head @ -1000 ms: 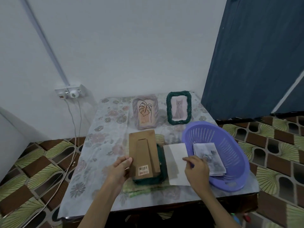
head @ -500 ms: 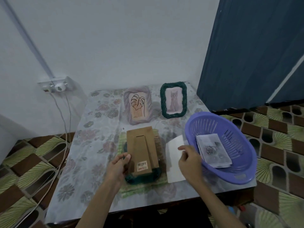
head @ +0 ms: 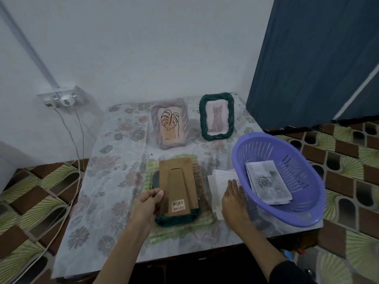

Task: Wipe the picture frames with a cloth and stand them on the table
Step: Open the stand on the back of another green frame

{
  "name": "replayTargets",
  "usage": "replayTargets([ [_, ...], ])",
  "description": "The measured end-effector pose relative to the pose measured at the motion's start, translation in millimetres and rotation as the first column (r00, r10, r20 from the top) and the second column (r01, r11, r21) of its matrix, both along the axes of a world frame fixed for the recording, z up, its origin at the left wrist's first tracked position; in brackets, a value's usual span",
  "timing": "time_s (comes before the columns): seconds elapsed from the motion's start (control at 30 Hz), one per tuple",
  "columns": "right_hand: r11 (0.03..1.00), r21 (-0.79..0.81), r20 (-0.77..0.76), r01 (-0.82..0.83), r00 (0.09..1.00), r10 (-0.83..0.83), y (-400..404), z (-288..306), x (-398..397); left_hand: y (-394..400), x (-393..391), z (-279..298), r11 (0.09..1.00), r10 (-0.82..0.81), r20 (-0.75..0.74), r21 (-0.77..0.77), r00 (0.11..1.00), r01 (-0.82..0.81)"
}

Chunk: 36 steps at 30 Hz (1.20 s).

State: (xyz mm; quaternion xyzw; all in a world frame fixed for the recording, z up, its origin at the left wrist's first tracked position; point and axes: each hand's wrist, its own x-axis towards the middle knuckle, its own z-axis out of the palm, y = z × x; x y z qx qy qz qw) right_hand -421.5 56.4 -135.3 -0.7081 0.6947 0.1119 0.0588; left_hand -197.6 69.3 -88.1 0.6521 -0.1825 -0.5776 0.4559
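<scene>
1. Frame (head: 178, 192), face-down on the green cloth (head: 180, 224), desk (head: 98, 201) centre: your left hand (head: 146, 203) now pinches its left edge, fingers curled.
2. Right hand (head: 233, 199): has slid flat onto the white paper (head: 220, 179), fingers straight; wiping still pending.
3. Clearance: basket (head: 307, 214) just right; two standing frames behind; room left.

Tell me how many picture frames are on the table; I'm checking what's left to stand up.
3. A lilac frame and a green frame stand at the back; a third frame lies face down near the left hand.
</scene>
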Motion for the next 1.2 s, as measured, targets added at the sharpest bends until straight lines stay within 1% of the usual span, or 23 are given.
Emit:
replayTargets([
  [0.07, 0.994, -0.111, 0.047, 0.015, 0.999, -0.009, 2, 1, 1, 0, 0, 0, 1.000, 0.010, -0.009, 0.004, 1.000, -0.010],
  [0.1, 0.973, -0.229, 0.093, -0.034, 0.994, 0.056, 4, 5, 4, 1, 0, 0, 1.000, 0.013, -0.013, 0.005, 1.000, -0.013],
  [0.13, 0.931, -0.354, 0.119, -0.094, 0.982, 0.145, 4, 11, 8, 1, 0, 1, 1.000, 0.016, -0.015, 0.005, 1.000, -0.016],
  [0.2, 0.772, -0.619, 0.089, -0.145, 0.963, 0.253, 7, 25, 8, 2, 1, 3, 1.000, 0.024, -0.021, 0.002, 1.000, -0.024],
  [0.27, 0.748, -0.662, 0.094, -0.046, 0.985, 0.144, 6, 43, -3, 3, 3, 5, 0.999, 0.030, -0.025, -0.010, 0.999, -0.031],
  [0.33, 0.820, -0.564, 0.121, 0.096, 0.992, -0.033, 4, 54, -24, 7, 4, 8, 0.999, 0.029, -0.024, -0.019, 0.999, -0.030],
  [0.37, 0.872, -0.463, 0.171, 0.156, 0.982, -0.085, 4, 62, -32, 10, 5, 10, 0.999, 0.028, -0.022, -0.025, 0.999, -0.028],
  [0.43, 0.940, -0.279, 0.280, 0.197, 0.953, -0.116, -2, 67, -46, 15, 6, 11, 0.999, 0.019, -0.014, -0.036, 1.000, -0.019],
  [0.47, 0.955, -0.221, 0.334, 0.196, 0.936, -0.115, -5, 66, -51, 18, 8, 13, 0.999, 0.018, -0.013, -0.043, 1.000, -0.018],
  [0.5, 0.954, -0.214, 0.360, 0.210, 0.925, -0.123, -5, 68, -52, 20, 9, 14, 0.999, 0.019, -0.015, -0.047, 1.000, -0.020],
  [0.63, 0.907, -0.329, 0.502, 0.263, 0.862, -0.068, 5, 83, -45, 29, 14, 22, 0.997, 0.038, -0.012, -0.069, 0.999, -0.039],
  [0.73, 0.932, -0.317, 0.535, 0.177, 0.845, 0.022, 16, 83, -30, 35, 18, 28, 0.995, 0.058, -0.019, -0.078, 0.998, -0.059],
  [0.8, 0.968, -0.237, 0.506, 0.084, 0.861, 0.049, 23, 77, -16, 40, 21, 32, 0.993, 0.071, -0.027, -0.088, 0.997, -0.073],
  [0.87, 0.989, -0.136, 0.469, 0.057, 0.883, 0.013, 26, 69, -7, 45, 25, 36, 0.991, 0.082, -0.032, -0.102, 0.996, -0.084],
  [0.9, 0.984, -0.169, 0.417, 0.052, 0.908, 0.024, 27, 69, -3, 48, 28, 37, 0.990, 0.089, -0.032, -0.108, 0.995, -0.092],
  [0.97, 0.930, -0.367, 0.272, 0.007, 0.957, 0.100, 31, 68, 10, 55, 39, 40, 0.987, 0.103, -0.027, -0.119, 0.994, -0.105],
  [1.0, 0.888, -0.459, 0.268, 0.028, 0.957, 0.108, 34, 73, 19, 57, 44, 40, 0.986, 0.108, -0.025, -0.123, 0.994, -0.111],
  [1.03, 0.856, -0.516, 0.309, 0.023, 0.937, 0.161, 36, 78, 33, 61, 52, 41, 0.984, 0.118, -0.026, -0.129, 0.993, -0.120],
  [1.07, 0.870, -0.492, 0.433, 0.037, 0.877, 0.208, 38, 85, 47, 64, 57, 41, 0.984, 0.116, -0.027, -0.131, 0.993, -0.118],
  [1.1, 0.923, -0.380, 0.590, 0.063, 0.785, 0.189, 40, 92, 64, 67, 63, 41, 0.984, 0.116, -0.026, -0.131, 0.993, -0.119],
  [1.13, 0.981, -0.192, 0.709, 0.027, 0.695, 0.120, 43, 97, 82, 69, 68, 42, 0.984, 0.120, -0.029, -0.133, 0.992, -0.122],
  [1.17, 0.999, -0.033, 0.775, -0.036, 0.630, 0.048, 45, 99, 98, 72, 74, 43, 0.982, 0.128, -0.031, -0.135, 0.991, -0.131],
  [1.2, 0.995, 0.054, 0.816, -0.090, 0.578, 0.008, 47, 98, 117, 76, 83, 44, 0.980, 0.142, -0.031, -0.140, 0.989, -0.145],
])
